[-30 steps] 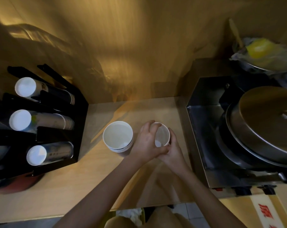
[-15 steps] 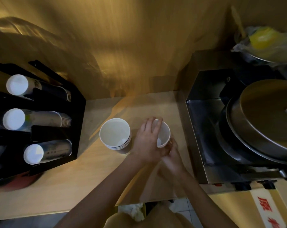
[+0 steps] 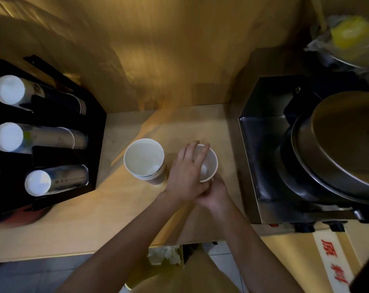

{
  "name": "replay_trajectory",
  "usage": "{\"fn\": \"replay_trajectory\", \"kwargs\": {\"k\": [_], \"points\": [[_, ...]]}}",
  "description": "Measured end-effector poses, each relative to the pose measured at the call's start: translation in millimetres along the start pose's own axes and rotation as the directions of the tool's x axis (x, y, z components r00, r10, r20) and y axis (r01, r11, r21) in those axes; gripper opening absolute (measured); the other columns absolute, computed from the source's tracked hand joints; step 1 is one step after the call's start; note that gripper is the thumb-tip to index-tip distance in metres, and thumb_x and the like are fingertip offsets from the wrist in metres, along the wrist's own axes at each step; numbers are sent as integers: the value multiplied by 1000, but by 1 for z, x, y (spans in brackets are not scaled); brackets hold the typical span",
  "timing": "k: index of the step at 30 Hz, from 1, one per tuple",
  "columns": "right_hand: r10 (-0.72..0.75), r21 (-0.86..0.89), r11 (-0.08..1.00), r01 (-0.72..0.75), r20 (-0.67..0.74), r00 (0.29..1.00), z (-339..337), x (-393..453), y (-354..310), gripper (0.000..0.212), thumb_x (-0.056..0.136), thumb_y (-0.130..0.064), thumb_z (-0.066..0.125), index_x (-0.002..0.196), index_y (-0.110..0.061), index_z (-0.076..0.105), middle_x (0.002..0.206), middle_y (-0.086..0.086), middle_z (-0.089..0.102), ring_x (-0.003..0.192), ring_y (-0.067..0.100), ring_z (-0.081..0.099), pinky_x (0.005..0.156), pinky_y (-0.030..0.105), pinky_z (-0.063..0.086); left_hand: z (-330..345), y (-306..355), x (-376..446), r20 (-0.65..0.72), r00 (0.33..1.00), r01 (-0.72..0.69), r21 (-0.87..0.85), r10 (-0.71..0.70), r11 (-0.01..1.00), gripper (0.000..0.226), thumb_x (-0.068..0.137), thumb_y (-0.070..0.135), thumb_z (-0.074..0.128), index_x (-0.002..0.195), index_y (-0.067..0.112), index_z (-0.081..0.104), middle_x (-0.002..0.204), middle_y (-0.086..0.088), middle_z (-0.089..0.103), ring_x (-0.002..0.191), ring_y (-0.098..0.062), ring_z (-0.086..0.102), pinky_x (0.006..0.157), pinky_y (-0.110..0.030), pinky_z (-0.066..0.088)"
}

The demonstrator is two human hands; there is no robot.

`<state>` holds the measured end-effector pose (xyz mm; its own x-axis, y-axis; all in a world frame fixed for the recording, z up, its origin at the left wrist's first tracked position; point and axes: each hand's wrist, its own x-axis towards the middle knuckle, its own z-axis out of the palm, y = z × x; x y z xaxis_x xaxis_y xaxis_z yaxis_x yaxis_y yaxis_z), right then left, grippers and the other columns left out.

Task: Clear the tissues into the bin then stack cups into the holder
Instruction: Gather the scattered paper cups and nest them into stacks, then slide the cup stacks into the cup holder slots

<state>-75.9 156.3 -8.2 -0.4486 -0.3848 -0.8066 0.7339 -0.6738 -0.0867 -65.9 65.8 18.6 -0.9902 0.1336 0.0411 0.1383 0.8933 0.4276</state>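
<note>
A white paper cup stands on the wooden counter, mouth up. My left hand wraps its left side, fingers over the rim. My right hand grips it low on the near side, partly under the left hand. Just to the left stands a short stack of white paper cups. A black cup holder at the far left keeps three rows of cups lying on their sides. Crumpled tissues lie in a bin below the counter's front edge.
A steel appliance with a large round lid fills the right side, close to the held cup. A bagged yellow item sits behind it. A wooden wall backs the counter. A red object lies by the holder.
The cup stays in both hands at about the same spot. My left fingers have spread further over its rim. The camera has shifted a little.
</note>
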Motion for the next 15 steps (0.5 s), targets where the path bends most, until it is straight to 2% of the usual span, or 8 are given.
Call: {"fn": "replay_trajectory", "kwargs": {"k": [3, 6, 8, 12, 15], "points": [[-71, -13, 997, 71, 26, 997, 1, -14, 2, 41, 85, -43, 48, 98, -9, 64, 75, 15, 74, 91, 26, 63, 77, 36, 52, -12, 4, -10, -91, 995, -49, -85, 41, 995, 89, 60, 34, 74, 138, 15, 34, 138, -20, 40, 123, -37, 40, 100, -48, 42], [-213, -51, 975, 215, 55, 976, 9, -30, 6, 48, 82, -52, 54, 87, -9, 75, 79, 12, 76, 80, 26, 72, 68, 32, 57, -32, 10, -19, -267, 963, -84, -142, 44, 986, 86, 61, 37, 75, 135, 16, 36, 134, -19, 45, 121, -34, 44, 99, -42, 41], [-284, -65, 953, 296, 144, 948, 19, -43, 14, 51, 82, -56, 52, 82, -12, 78, 85, 9, 77, 79, 22, 73, 71, 30, 57, -50, 12, -25, -382, 924, -97, -153, 31, 984, 89, 61, 37, 77, 135, 17, 33, 132, -18, 47, 121, -33, 46, 99, -40, 40], [-311, -59, 935, 350, 336, 889, 51, -69, 40, 55, 75, -59, 57, 96, -11, 75, 99, 11, 75, 92, 23, 71, 73, 32, 57, -95, 4, -49, -467, 883, -96, -255, -35, 962, 97, 60, 40, 78, 137, 26, 21, 137, -16, 39, 126, -30, 41, 102, -41, 38], [-259, -94, 932, 351, 508, 821, 80, -80, 67, 60, 64, -58, 66, 101, -11, 73, 108, 11, 72, 101, 23, 68, 79, 33, 56, -126, -15, -72, -542, 838, -129, -300, -58, 945, 95, 62, 41, 74, 138, 27, 19, 138, -14, 35, 129, -22, 36, 105, -24, 30]]}}
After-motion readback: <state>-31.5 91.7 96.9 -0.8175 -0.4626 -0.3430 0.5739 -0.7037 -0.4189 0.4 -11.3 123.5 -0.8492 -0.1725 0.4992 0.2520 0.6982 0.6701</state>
